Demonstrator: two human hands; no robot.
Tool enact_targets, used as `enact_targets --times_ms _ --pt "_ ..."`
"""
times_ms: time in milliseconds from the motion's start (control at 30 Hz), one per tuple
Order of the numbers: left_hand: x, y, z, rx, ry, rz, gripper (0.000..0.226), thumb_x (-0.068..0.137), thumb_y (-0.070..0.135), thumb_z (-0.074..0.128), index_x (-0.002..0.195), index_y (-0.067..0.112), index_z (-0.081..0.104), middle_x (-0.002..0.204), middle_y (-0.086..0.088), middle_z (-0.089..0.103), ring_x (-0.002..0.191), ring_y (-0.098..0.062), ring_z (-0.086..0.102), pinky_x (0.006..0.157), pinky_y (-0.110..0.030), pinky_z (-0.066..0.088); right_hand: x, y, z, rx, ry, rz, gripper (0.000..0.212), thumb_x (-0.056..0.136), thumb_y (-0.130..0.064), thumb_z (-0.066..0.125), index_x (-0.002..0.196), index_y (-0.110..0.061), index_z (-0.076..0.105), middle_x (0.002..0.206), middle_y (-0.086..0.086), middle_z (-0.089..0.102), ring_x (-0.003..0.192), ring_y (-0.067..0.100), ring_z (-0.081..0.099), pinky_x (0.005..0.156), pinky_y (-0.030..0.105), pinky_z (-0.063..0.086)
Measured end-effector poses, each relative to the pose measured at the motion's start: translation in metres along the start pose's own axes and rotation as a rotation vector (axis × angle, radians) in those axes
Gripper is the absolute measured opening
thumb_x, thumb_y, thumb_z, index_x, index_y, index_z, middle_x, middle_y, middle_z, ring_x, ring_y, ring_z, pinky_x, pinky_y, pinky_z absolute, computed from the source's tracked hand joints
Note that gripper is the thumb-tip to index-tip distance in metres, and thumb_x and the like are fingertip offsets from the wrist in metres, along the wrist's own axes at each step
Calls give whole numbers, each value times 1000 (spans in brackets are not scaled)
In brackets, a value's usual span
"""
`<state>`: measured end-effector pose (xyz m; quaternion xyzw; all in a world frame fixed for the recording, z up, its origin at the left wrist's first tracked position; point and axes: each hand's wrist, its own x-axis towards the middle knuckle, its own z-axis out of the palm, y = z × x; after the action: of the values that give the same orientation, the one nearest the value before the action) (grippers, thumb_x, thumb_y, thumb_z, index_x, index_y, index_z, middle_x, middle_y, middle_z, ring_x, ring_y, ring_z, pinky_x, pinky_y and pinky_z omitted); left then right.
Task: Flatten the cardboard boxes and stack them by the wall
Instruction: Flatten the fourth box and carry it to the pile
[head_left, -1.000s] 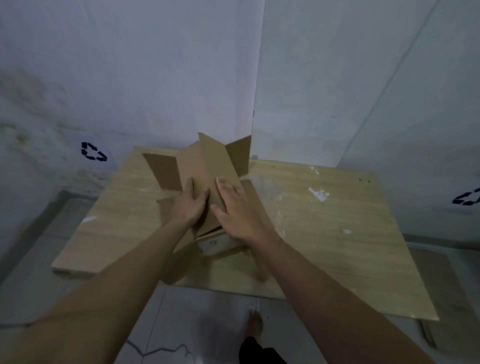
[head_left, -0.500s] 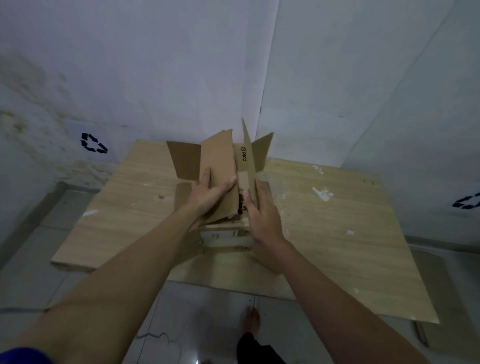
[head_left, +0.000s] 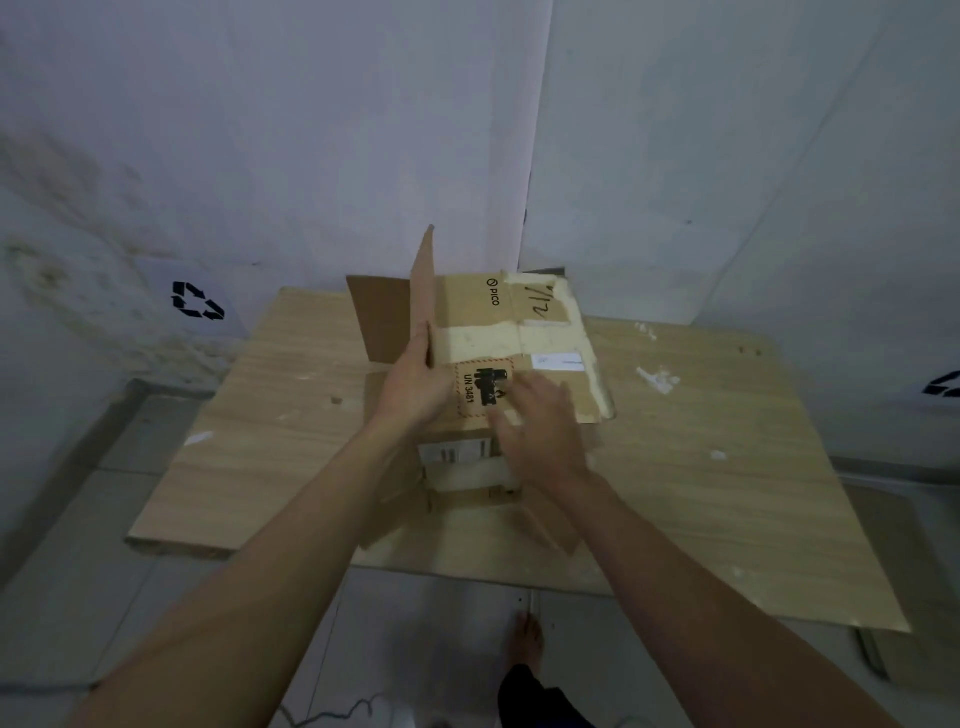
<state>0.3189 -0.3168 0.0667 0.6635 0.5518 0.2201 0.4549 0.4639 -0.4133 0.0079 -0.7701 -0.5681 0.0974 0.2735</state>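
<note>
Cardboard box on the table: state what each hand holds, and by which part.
The left hand grips the cardboard box by the lower edge of its upright flap. The right hand, fingers spread and blurred, holds nothing; contact with the box top cannot be told.

- The cardboard box (head_left: 483, 338) carried the printed brand "PICO" beside a round logo on its top panel.
- A red-hatched hazard label (head_left: 485, 387) on that box read "UN 3481".
- Handwritten black strokes on the box's tape (head_left: 543, 306) could not be read.
- A black recycling sign (head_left: 197, 301) was printed on the wall (head_left: 260, 130).
</note>
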Motion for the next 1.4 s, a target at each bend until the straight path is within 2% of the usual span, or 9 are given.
enact_targets --times_ms 67,200,367,567,900,1067,1167,1267,1400 --pt "2 -8 -15 -54 93 20 64 83 43 57 145 42 39 137 9 58 119 -19 58 97 -45 52 -2 -5 14 -185 -258 -69 64 95 -55 43 153 -30 34 165 -2 20 153 25 6 119 59 14" --pt "-12 -43 -30 69 222 -72 41 81 31 58 119 16 61 105 -6 72 89 -28 70 78 -40 59 -2 -1 24 -305 -297 -23 64 102 -44 37 158 -39 6 167 -8 -4 153 24 -13 112 62 31" --pt "-20 -67 -30 -6 398 -209 50 90 39 66 127 9 48 114 -9 67 104 -33 66 86 -41 54 9 -4 27 -285 -353 -5 61 105 -42 34 158 -41 3 167 -9 -8 152 23 -18 117 59 26" --pt "2 -64 -22 -30 414 -148 38 100 24 52 131 8 35 67 14 61 86 -19 68 84 -38 53 44 0 37 -316 -382 -23 62 105 -40 35 158 -39 2 167 -7 -10 152 24 -17 119 54 24" --pt "99 -83 -19 181 316 -133 29 101 22 47 124 9 35 74 5 72 79 -16 68 69 -31 47 119 18 73 -366 -513 -60 71 101 -35 48 159 -35 7 167 -6 -4 154 25 -6 112 50 36" --pt "126 -107 -5 437 203 -84 36 99 25 47 128 7 35 89 -4 67 83 -30 67 65 -34 44 133 44 111 -362 -670 -70 76 99 -36 48 159 -31 3 167 -4 -7 154 26 -7 109 50 39" --pt "129 -118 2 516 127 -159 43 92 30 61 122 8 39 88 -2 56 78 -29 59 63 -32 37 129 62 131 -407 -798 -45 75 99 -44 45 160 -29 4 167 -4 -9 154 26 -5 115 57 25" --pt "135 -141 5 524 93 -324 58 85 34 69 125 8 36 102 -14 66 84 -34 63 68 -37 44 118 90 150 -478 -856 -6 77 99 -53 41 159 -34 -3 166 -6 -14 153 27 -10 118 64 5" --pt "145 -168 12 553 88 -361 71 86 28 68 139 6 27 136 -21 49 118 -41 54 92 -49 46 111 109 158 -391 -856 4 80 100 -52 45 156 -40 -11 162 -12 -24 151 24 -19 118 64 6"
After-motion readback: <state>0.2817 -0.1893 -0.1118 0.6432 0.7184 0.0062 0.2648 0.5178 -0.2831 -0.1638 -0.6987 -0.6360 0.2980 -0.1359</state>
